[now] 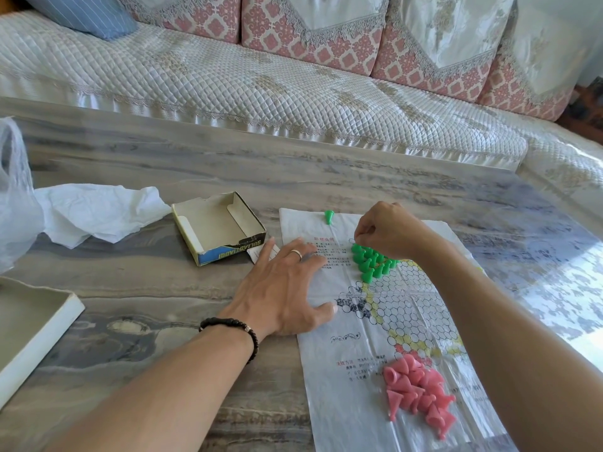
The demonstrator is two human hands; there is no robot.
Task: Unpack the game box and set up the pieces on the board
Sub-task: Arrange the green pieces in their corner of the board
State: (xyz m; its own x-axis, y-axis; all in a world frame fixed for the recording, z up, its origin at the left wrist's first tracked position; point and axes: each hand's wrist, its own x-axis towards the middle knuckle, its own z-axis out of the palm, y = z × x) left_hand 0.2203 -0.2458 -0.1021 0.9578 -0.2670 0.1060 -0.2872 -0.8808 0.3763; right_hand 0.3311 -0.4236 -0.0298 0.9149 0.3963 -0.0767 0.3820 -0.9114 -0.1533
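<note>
A thin plastic game board sheet [408, 308] printed with circles lies on the table. Several green cone pieces [372, 261] stand in its far corner of circles. One green piece [329, 216] lies alone at the sheet's far edge. A heap of pink cone pieces [417, 394] lies on the near part of the sheet. My left hand [287, 288] rests flat, fingers spread, on the sheet's left edge. My right hand [388, 230] hovers over the green cluster with fingertips pinched together; whether it holds a piece is hidden. The game box [218, 226] sits open beside the sheet.
A crumpled white plastic bag [94, 210] and a clear bag [13, 190] lie at the table's left. A white box lid [36, 324] sits at the near left edge. A quilted sofa [293, 93] runs behind the marble-patterned table [163, 158].
</note>
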